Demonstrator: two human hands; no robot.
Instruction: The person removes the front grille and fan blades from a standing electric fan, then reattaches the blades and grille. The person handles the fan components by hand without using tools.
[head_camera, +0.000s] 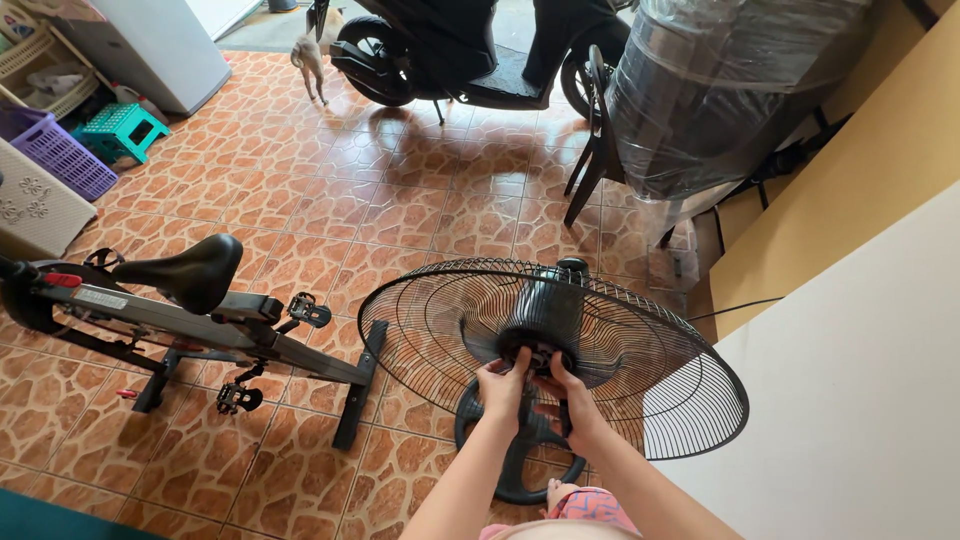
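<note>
your left hand (503, 385) and right hand (568, 395) sit close together, fingers pinched on the small hub (537, 356) at the centre of the rear fan guard (470, 310), the black wire dish that tilts up towards you on its stand. whether you grip a nut or the bare shaft there, i cannot tell; your fingers cover it. the motor housing (548, 300) shows through the wires just behind the hub, and the round fan base (520, 455) rests on the tiled floor (330, 200) directly below the guard. the likely trouble: the guard is wide and light, so a hard twist at the hub could swing the whole head or rock the base, and thin wires near your knuckles could catch a finger if your hold slips. right of the guard, a pale wall (860, 380) stands very near its rim, leaving little room to turn it that way. left of the guard, the exercise bike (190, 310) has its rear foot just beside the rim. beyond the guard, the floor opens towards a chair (600, 140) and a parked scooter (450, 50), well apart.
</note>
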